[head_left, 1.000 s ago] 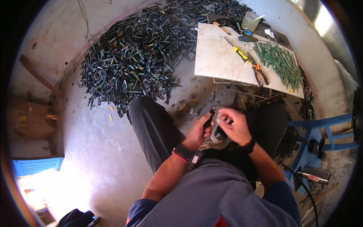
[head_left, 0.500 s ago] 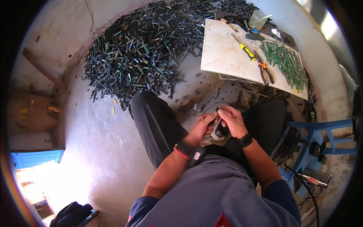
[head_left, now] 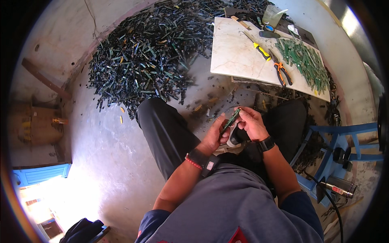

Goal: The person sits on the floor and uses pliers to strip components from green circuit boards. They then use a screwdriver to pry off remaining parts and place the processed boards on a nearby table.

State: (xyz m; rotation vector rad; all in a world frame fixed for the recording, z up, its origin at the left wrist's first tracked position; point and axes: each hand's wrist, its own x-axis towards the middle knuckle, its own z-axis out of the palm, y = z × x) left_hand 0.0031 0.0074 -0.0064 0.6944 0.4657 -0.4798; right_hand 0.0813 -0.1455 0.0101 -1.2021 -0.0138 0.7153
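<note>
Between my knees, both hands hold a narrow green circuit board strip (head_left: 232,120), tilted with its far end up to the right. My left hand (head_left: 214,133) is closed around its lower end, the thumb lying along it. My right hand (head_left: 253,125) pinches the upper end between thumb and fingers. Below the hands a light grey and dark shoe (head_left: 234,140) shows in part. Ahead to the right, on a pale board (head_left: 231,56), lie a yellow-and-black handled screwdriver (head_left: 259,49), orange-and-black pliers (head_left: 280,71) and a heap of green strips (head_left: 306,65).
A large pile of dark narrow strips (head_left: 142,60) covers the floor ahead and left. A plastic jug (head_left: 272,17) and a blue tape roll (head_left: 268,28) stand near the board's far edge. At right are a blue stool (head_left: 324,174) and a metal flask (head_left: 341,187).
The circuit board strip has turned, so its long green face now shows between my hands. My hands remain between my knees. The whole view has shifted slightly.
</note>
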